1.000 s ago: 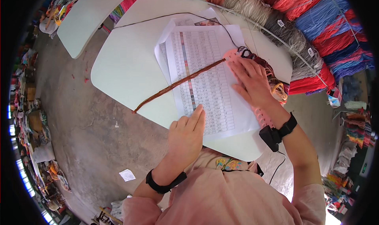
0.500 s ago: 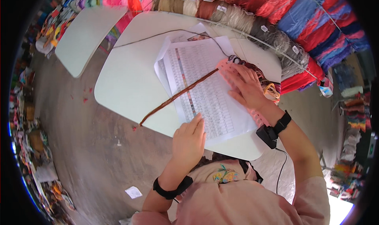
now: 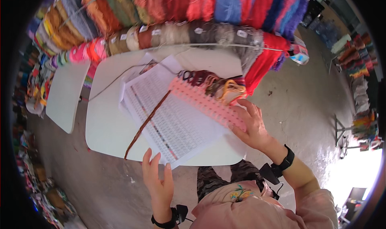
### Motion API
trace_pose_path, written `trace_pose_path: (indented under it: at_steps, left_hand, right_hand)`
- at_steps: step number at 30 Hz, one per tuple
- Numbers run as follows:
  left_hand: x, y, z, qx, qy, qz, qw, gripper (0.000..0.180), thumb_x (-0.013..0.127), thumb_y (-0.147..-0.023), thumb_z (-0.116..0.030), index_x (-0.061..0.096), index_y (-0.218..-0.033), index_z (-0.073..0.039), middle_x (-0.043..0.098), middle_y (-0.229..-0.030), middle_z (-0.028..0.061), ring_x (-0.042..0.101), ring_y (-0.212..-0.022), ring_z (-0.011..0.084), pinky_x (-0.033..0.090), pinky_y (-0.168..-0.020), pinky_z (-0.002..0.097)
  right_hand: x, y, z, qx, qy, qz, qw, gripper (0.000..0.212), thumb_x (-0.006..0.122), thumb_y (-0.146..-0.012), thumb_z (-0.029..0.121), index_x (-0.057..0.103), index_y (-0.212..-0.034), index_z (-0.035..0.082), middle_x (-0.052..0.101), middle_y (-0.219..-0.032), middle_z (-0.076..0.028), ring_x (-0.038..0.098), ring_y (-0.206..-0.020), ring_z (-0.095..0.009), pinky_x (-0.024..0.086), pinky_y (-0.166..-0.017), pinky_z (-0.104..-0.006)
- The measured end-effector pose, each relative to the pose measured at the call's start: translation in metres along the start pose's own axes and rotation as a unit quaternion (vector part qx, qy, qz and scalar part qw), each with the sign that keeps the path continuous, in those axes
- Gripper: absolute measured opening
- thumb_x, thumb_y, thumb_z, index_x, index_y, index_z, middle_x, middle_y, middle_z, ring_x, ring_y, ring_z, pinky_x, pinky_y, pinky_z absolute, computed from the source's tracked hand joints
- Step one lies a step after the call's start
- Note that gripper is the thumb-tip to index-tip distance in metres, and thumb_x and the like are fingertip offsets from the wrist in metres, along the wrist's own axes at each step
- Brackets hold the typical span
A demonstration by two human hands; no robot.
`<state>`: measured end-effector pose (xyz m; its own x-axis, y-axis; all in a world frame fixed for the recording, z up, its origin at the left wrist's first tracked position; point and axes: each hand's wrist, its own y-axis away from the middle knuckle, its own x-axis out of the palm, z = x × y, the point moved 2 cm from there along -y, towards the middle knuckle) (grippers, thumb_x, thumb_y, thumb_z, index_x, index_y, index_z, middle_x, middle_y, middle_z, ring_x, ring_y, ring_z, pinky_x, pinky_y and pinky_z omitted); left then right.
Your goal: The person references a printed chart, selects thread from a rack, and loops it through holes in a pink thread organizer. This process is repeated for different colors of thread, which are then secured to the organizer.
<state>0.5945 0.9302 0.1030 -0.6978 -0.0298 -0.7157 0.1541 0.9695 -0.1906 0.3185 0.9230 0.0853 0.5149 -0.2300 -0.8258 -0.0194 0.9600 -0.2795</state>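
My right hand (image 3: 254, 126) grips the near right end of a long pink strip with rows of holes (image 3: 203, 101), thumb on top and fingers at its far edge. Hanks of dark red, brown and yellow thread (image 3: 217, 86) hang along the strip's far side. A brown skein of thread (image 3: 146, 122) runs from the strip's left end across a printed colour chart (image 3: 189, 128) and past the table's front edge. My left hand (image 3: 159, 185) is raised off the near edge of the chart, fingers spread, holding nothing.
The white table (image 3: 104, 108) bears more paper sheets and a dark cord (image 3: 120, 74). Behind it, coloured yarn hanks (image 3: 177, 34) hang on rails. A second white table (image 3: 66, 96) stands at the left. A metal stand (image 3: 341, 132) is at the right.
My right hand has slid from the strip's upper part to its near right end. My left hand has lifted off the chart and spread its fingers. The view has shifted.
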Motion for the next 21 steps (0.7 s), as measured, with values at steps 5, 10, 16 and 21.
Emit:
trace_pose_path:
  at_steps: [5,10,16,21]
  left_hand:
    - [0.052,0.026,-0.078,0.075,0.057,0.027,0.995,0.022,0.054,-0.072,-0.004,0.053,-0.093,0.001,0.050,-0.103,0.0177,0.049,-0.095,0.0302,0.037,-0.082,0.0349]
    - [0.136,0.054,-0.186,0.135,0.120,0.119,0.976,0.015,0.055,-0.073,-0.003,0.057,-0.087,0.000,0.059,-0.086,0.0120,0.057,-0.079,0.0218,0.043,-0.069,0.0288]
    - [0.275,0.038,-0.320,0.162,0.158,0.293,0.929,0.014,0.054,-0.074,-0.003,0.057,-0.087,0.001,0.058,-0.086,0.0126,0.058,-0.075,0.0210,0.045,-0.066,0.0272]
    - [0.350,0.001,-0.386,0.225,0.138,0.316,0.911,0.017,0.057,-0.073,-0.003,0.056,-0.089,0.002,0.058,-0.087,0.0122,0.058,-0.073,0.0178,0.046,-0.064,0.0252]
  right_hand:
    - [-0.053,0.077,-0.090,0.093,-0.050,-0.026,0.994,0.040,0.059,-0.067,0.017,0.047,-0.103,0.005,0.040,-0.111,-0.017,0.041,-0.100,-0.033,0.032,-0.083,-0.0410]
    - [-0.095,0.189,-0.202,0.164,-0.148,-0.035,0.975,0.030,0.059,-0.068,0.016,0.053,-0.094,0.003,0.049,-0.100,-0.017,0.047,-0.094,-0.032,0.039,-0.079,-0.0378]
    - [-0.172,0.282,-0.308,0.361,-0.219,-0.088,0.902,0.018,0.057,-0.069,0.012,0.059,-0.084,0.001,0.057,-0.082,-0.012,0.057,-0.075,-0.025,0.046,-0.064,-0.0301]
    - [-0.193,0.261,-0.384,0.383,-0.249,-0.116,0.882,0.016,0.055,-0.070,0.011,0.060,-0.081,0.002,0.059,-0.077,-0.012,0.058,-0.070,-0.023,0.046,-0.062,-0.0293]
